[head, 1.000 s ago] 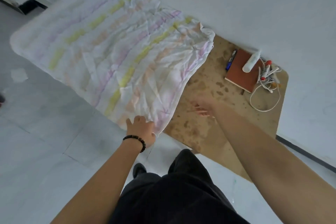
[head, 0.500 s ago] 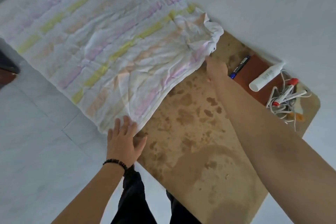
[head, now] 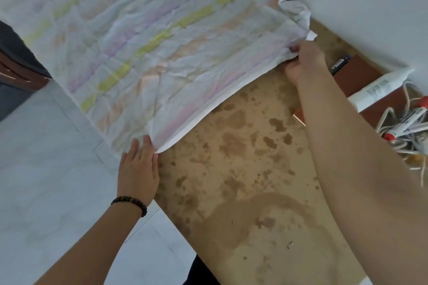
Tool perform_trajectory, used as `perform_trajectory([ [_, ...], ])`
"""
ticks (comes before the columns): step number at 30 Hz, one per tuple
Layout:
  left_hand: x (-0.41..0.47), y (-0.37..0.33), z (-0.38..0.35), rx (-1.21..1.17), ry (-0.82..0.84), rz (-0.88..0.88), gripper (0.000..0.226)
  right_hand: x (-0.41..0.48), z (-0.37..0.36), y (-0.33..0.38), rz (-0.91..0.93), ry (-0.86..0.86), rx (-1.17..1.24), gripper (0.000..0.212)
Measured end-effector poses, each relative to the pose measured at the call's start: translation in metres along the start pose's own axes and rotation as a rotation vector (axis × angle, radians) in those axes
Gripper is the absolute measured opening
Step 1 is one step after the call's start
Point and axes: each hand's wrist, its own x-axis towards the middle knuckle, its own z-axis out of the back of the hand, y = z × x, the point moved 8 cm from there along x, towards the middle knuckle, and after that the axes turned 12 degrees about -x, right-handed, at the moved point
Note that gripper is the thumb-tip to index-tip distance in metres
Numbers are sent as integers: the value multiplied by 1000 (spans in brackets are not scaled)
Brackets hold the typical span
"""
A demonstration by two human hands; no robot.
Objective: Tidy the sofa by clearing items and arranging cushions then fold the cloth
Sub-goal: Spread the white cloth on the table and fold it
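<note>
On bench [head: 243,192]: cloth [head: 150,48] spread flat, unfolded. Right hand [head: 303,62] fingers pinching far corner; left hand [head: 139,169] flat, pressing near corner. Folding pending.

Crumpled white cloth with pastel stripes [head: 150,37]: runs off the top and left edges beyond the fingers.
Right hand [head: 303,62]: fingertips tucked under the cloth corner, unseen.
Reddish-brown flat book [head: 361,71]: partly behind the right forearm.
Tangled white cable [head: 414,146]: cut by the right edge.
White tube [head: 379,88]: label print unreadable.
</note>
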Motion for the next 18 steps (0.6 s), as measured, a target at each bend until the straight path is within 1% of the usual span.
perform_trajectory([
  [1, 0, -3, 3, -16, 7, 7, 38, -1, 8, 0, 4, -10, 36, 39],
  [3, 0, -7, 11, -90, -4, -25, 32, -9, 15, 0, 4, 74, 97, 40],
  [4, -2, -7, 16, -169, -38, -36, 29, -16, 15, -1, -10, 121, 92, 39],
  [5, -4, -6, 23, -237, -84, -45, 28, -24, 14, -1, -22, 138, 32, 37],
  [7, -13, -5, 37, -248, -182, -78, 34, -41, 19, -3, -19, 61, -115, 32],
  [9, -30, -4, 47, -175, -235, -145, 33, -55, 27, -1, 45, -16, -172, 33],
  [12, -57, 9, 52, -49, -189, -136, 32, -88, 40, 13, 157, -107, -162, 28],
  [13, -64, 15, 53, -31, -169, -127, 28, -102, 43, 18, 180, -126, -147, 29],
  [15, -75, 25, 65, -39, -182, -96, 18, -126, 49, 25, 207, -142, -149, 30],
  [18, -92, 27, 86, -67, -225, -76, 28, -151, 51, 28, 181, -130, -151, 29],
])
